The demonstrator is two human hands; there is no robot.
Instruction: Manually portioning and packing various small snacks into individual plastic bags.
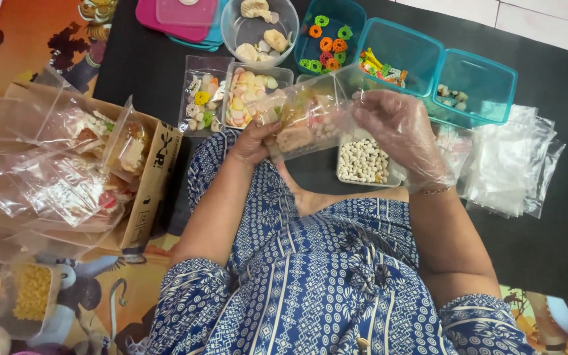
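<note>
Both hands hold one clear plastic bag (307, 118) of mixed snacks just above the person's lap. The left hand (252, 141) grips the bag's left end from below, fingers closed round it. The right hand (399, 131), in a thin clear glove, pinches the bag's right edge, fingers curled over the plastic.

Right under the bag lies a clear rectangular tray of small white pellets (363, 161). Beyond it on the black mat (560, 79) stand two clear trays of pale and yellow crackers (228, 98), a round clear tub of beige pieces (261, 29), and three teal square boxes (402, 56), one with orange and green rings, one with coloured sticks. Pink and teal lids (182, 20) are stacked at the top. A heap of empty clear bags (507, 161) lies to the right. To the left, a brown cardboard box (149, 190) with black print on its side holds filled bags.
</note>
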